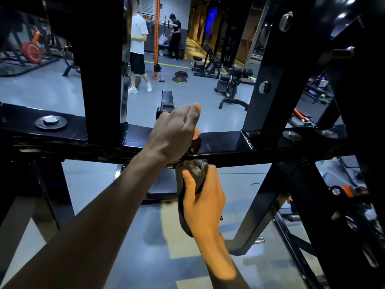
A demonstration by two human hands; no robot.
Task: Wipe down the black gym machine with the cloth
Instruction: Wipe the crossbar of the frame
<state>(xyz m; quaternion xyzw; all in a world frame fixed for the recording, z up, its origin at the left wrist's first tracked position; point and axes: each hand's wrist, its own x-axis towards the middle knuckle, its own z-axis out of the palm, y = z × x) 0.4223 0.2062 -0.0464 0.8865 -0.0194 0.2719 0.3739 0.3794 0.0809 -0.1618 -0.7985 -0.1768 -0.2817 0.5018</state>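
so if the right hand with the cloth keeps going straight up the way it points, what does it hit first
Most likely the underside of the black crossbar: the right hand holds the cloth just beneath it, pointing up. The left hand grips that bar beside it. Depth is unclear.

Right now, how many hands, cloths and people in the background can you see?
Hands: 2, left hand and right hand
Cloth: 1
People in the background: 2
Total: 5
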